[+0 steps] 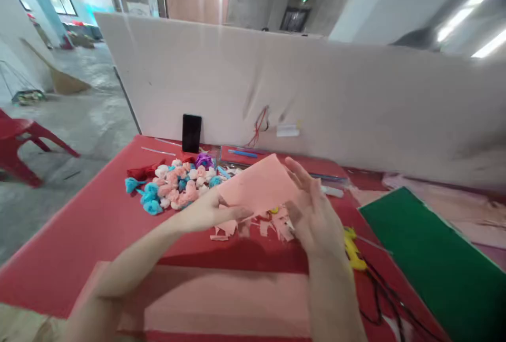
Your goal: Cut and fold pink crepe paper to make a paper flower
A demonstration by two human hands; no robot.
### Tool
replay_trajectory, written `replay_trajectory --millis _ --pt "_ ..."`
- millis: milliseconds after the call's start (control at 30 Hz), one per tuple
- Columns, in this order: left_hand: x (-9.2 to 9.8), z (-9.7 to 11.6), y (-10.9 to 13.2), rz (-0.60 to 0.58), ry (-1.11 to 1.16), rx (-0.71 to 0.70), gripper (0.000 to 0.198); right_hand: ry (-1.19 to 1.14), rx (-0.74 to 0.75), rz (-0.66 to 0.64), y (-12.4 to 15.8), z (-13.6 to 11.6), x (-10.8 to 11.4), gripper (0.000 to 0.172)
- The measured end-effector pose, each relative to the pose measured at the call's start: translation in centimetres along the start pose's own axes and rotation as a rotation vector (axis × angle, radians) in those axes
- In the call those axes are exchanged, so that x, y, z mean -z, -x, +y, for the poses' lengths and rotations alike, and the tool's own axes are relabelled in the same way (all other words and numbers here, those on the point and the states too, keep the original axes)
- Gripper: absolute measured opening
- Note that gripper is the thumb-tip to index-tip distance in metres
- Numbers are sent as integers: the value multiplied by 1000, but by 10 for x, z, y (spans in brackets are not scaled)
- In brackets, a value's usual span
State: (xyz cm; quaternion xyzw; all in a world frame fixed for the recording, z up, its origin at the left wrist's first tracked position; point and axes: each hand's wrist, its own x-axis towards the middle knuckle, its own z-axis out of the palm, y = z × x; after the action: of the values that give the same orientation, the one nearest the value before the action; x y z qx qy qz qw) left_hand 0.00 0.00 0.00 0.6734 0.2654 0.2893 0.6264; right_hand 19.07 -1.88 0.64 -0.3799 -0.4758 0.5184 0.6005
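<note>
A folded piece of pink paper is held up over the red table between both hands. My left hand pinches its lower left edge. My right hand supports its right side, with the fingers partly spread behind the paper. Pink paper scraps lie on the table just beneath the hands. A larger pink sheet lies flat near the table's front edge, under my forearms.
A pile of small paper flowers in pink, white, blue and red lies to the left. A black phone leans on the white partition. A yellow glue gun and a green sheet lie right. A red chair stands far left.
</note>
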Motion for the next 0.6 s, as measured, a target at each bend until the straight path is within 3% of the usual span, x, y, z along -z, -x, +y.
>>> replay_trajectory --millis 200,267,333,433,500,600 --pt "3 2 -1 -57 -39 -30 19 231 29 -66 7 1 6 28" --pt "5 -1 -2 -9 -71 -86 28 278 0 -48 9 0 4 19" --pt "6 -5 -3 113 -84 -134 37 301 -24 -19 10 0 1 17" --pt "2 -12 -6 271 -68 -163 34 320 -98 3 10 1 -7 18" --pt "-3 -14 -7 250 -68 -138 36 310 -132 -3 10 2 -11 20" --pt "-11 -12 -6 203 -73 -44 31 310 -169 -122 10 6 -17 21"
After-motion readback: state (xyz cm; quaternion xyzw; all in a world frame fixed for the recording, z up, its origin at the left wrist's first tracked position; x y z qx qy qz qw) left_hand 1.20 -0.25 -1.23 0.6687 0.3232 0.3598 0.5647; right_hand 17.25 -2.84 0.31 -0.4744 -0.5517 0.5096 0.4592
